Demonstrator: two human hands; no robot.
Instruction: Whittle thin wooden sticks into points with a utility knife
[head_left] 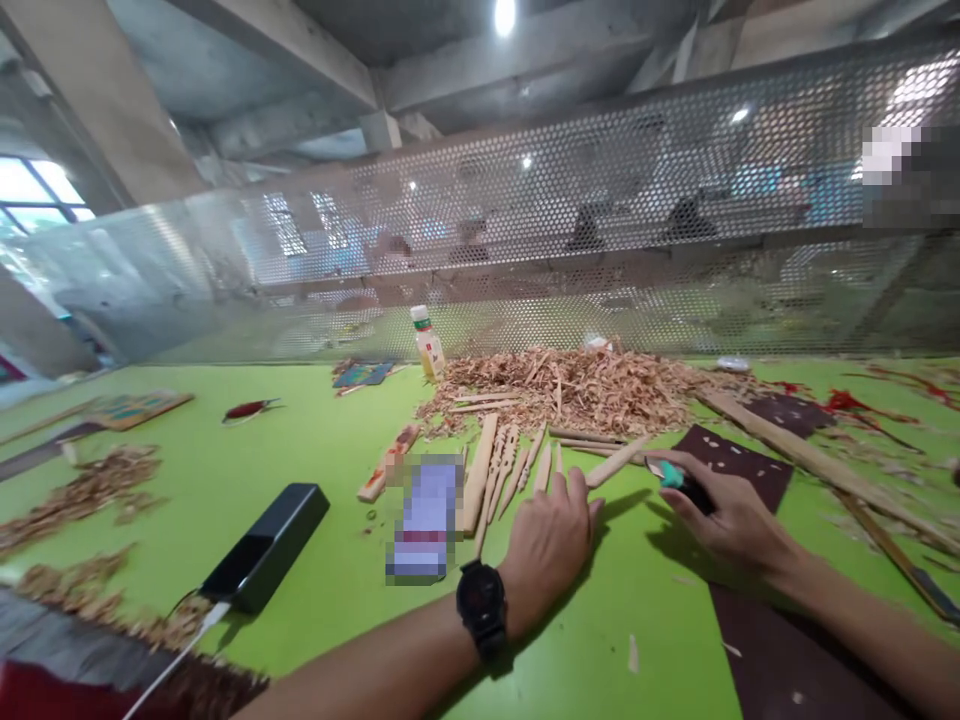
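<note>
1. Green tabletop (330,590), below both hands.
2. Wood-shavings heap (570,390), at twelve o'clock from the left hand (551,530).
3. Pale wooden strip (619,463), grasped by the left hand, at its one o'clock.
4. Teal-and-black hand tool (691,488), clenched in the right hand (739,520), at its ten o'clock.

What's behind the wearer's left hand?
Beyond the left hand, pale wooden sticks lie in a row, then comes a heap of wood shavings, backed by a perforated screen. The hand covers the near ends of some sticks, so those cannot be seen.
</note>
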